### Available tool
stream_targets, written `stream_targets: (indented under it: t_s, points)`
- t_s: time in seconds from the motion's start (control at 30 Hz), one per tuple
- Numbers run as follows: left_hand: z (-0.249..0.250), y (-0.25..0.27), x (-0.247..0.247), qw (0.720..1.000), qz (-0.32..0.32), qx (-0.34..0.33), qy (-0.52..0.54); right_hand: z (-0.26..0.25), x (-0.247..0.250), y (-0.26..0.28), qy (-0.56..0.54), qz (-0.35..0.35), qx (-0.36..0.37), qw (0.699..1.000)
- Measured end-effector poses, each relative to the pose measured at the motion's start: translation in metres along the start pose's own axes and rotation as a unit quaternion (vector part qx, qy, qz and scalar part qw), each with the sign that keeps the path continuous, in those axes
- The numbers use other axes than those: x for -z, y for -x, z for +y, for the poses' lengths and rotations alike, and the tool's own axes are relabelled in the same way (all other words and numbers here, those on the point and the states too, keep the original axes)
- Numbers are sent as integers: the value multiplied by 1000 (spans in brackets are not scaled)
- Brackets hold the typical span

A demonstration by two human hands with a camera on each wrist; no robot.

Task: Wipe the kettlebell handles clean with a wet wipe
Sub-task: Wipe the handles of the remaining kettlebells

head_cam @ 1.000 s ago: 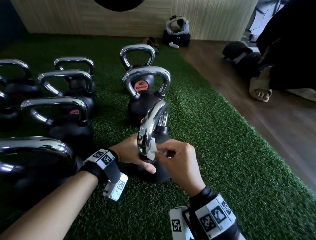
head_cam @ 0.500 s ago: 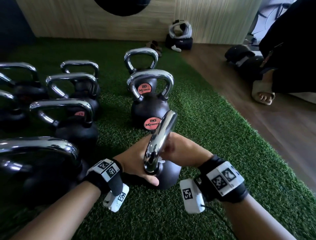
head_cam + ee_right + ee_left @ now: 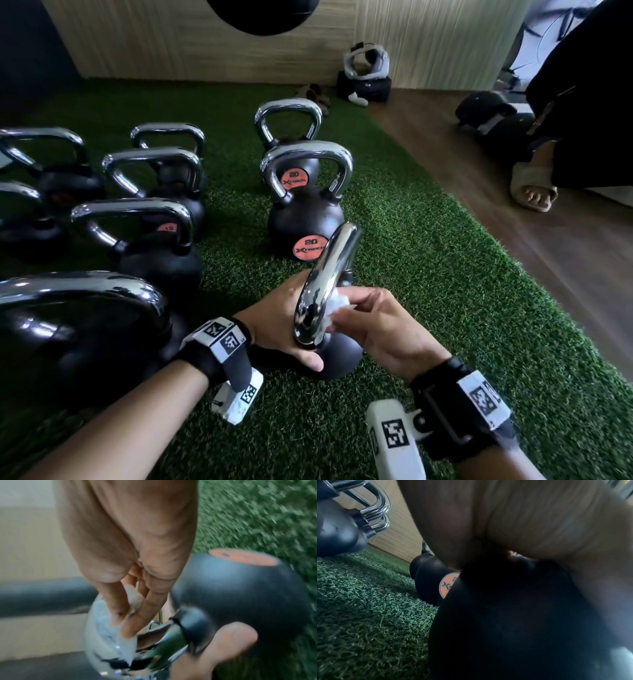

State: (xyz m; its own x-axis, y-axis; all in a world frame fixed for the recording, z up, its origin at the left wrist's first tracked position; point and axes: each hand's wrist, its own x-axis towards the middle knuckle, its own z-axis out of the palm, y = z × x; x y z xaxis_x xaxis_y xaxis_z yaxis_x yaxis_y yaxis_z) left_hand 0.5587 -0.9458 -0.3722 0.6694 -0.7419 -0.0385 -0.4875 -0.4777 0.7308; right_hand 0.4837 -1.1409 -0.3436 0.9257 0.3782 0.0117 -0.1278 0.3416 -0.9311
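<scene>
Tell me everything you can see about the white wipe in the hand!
The wet wipe is small, white and crumpled into a wad, thin and damp-looking. The right hand pinches it between fingertips and presses it against the near, lower end of the shiny chrome kettlebell handle. Fingers hide part of it. The left hand steadies the kettlebell from the other side.

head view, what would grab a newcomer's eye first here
First the chrome handle of the nearest kettlebell, low at centre: the right hand pinches a white wet wipe against it while the left hand steadies the bell. Next, rows of black kettlebells with shiny handles fill the green turf to the left and behind.
</scene>
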Motion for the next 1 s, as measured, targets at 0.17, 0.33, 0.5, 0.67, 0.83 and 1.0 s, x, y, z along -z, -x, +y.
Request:
stream_targets:
  t_s: [0.17,0.33,0.5,0.67,0.83,1.0]
  points:
    - [6,5,1,999,33,-31,11,-1,-5,-16,-235,137,-18,962]
    - [6,5,-1,997,53,-45,15,-3,-16,-7,-217,131,-15,967]
    - [7,7,0,998,51,-9,38,-15,-12,-26,-131,255,108,952]
    - [3,6,-3,998,53,10,20,-3,-13,-30,141,387,159,897]
    - [6,9,-1,997,60,27,30,-10,-4,-45,208,464,167,845]
    - [11,10,0,997,55,44,45,-13,2,-54,244,483,134,830]
